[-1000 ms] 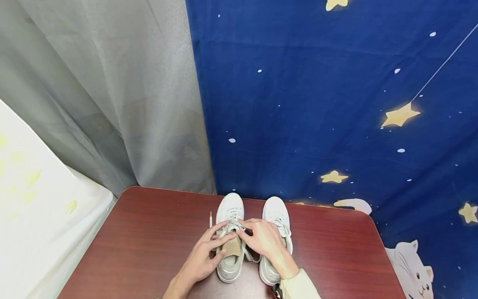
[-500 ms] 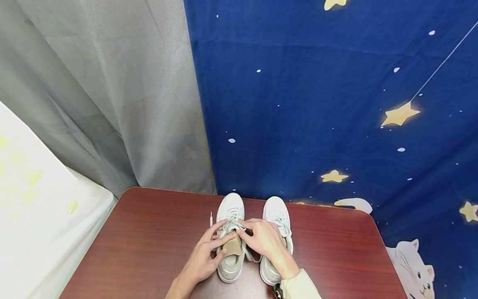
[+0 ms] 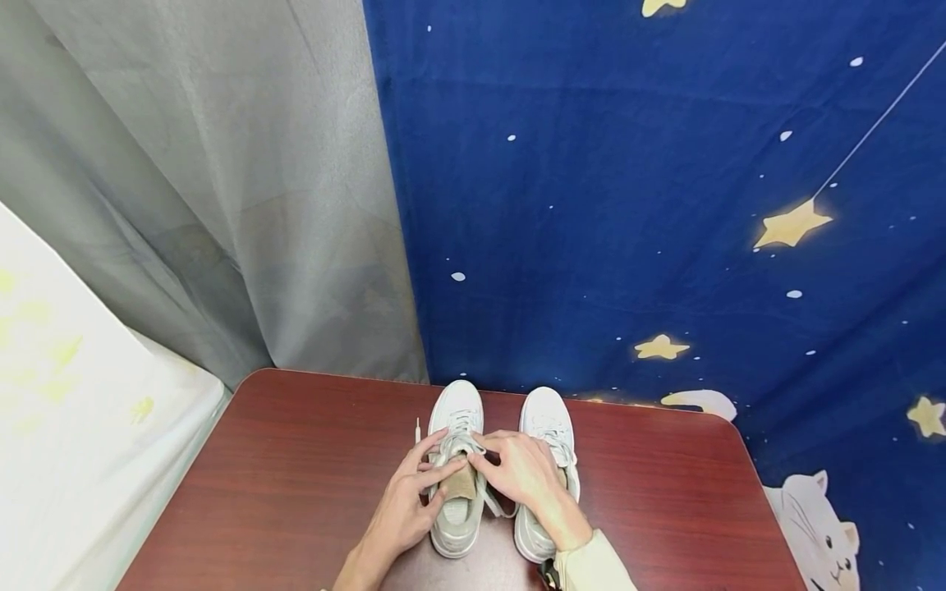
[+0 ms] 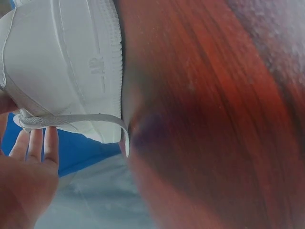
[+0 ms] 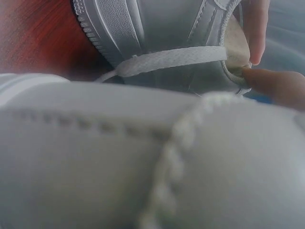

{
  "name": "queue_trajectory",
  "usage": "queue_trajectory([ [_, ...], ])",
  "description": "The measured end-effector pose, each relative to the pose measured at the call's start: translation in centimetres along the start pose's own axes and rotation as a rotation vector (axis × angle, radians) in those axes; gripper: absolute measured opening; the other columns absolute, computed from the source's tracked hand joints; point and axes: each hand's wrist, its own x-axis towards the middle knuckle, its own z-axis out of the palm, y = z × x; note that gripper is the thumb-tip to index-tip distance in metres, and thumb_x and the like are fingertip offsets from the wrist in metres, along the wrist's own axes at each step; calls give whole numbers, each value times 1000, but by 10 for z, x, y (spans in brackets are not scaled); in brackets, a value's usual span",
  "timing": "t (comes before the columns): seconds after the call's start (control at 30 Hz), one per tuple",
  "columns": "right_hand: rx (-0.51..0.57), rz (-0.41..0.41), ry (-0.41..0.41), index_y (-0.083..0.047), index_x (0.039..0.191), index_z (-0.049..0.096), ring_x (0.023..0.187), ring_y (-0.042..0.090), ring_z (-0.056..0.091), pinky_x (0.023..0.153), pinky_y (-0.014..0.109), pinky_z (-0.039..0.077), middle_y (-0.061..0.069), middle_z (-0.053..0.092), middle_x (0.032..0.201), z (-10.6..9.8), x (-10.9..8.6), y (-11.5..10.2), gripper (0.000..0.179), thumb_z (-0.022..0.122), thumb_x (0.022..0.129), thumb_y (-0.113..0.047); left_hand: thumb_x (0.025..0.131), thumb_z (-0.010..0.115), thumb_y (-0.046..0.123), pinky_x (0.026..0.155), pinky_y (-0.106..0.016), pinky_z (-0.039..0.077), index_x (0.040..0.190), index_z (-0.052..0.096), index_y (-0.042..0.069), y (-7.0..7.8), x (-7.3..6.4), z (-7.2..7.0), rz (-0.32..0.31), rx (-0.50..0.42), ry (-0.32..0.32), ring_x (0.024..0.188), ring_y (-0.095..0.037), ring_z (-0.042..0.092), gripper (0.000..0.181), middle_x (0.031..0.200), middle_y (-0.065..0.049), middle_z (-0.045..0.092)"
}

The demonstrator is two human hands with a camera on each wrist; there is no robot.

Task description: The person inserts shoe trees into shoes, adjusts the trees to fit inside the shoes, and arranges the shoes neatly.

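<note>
A white sneaker (image 3: pixel 460 402) stands on the table with its toe pointing away, its tan tongue (image 3: pixel 458 483) showing. My left hand (image 3: pixel 399 501) lies along its left side, fingers spread, fingertips touching the lacing and tongue. Across from it, my right hand (image 3: pixel 523 469) pinches at the upper shoelace (image 3: pixel 467 446) with thumb and index finger; the exact contact is partly hidden. A loose lace end (image 4: pixel 86 118) hangs over the sneaker's outer side in the left wrist view. Another lace (image 5: pixel 171 61) hangs down the inner side in the right wrist view.
A second white sneaker (image 3: pixel 545 410) stands to the right, partly under my right hand and forearm. Both are on a reddish-brown table (image 3: pixel 318 460). Behind it hang a grey curtain (image 3: pixel 325 246) and a blue star-patterned cloth (image 3: pixel 591 205). White fabric (image 3: pixel 74 410) lies at the left.
My left hand shifts very slightly forward at the lacing. The right hand and both sneakers stay practically in place.
</note>
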Motion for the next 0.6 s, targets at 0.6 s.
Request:
queue_trajectory([
  [0.6, 1, 10, -3, -38, 116, 61, 88, 7, 62, 57, 30, 48, -15, 64, 105, 0, 0, 0, 39, 50, 84, -57, 63, 70, -6, 84, -35, 45, 110, 66, 24, 1, 2, 4, -72, -45, 21, 111, -21, 47, 56, 132, -9, 44],
])
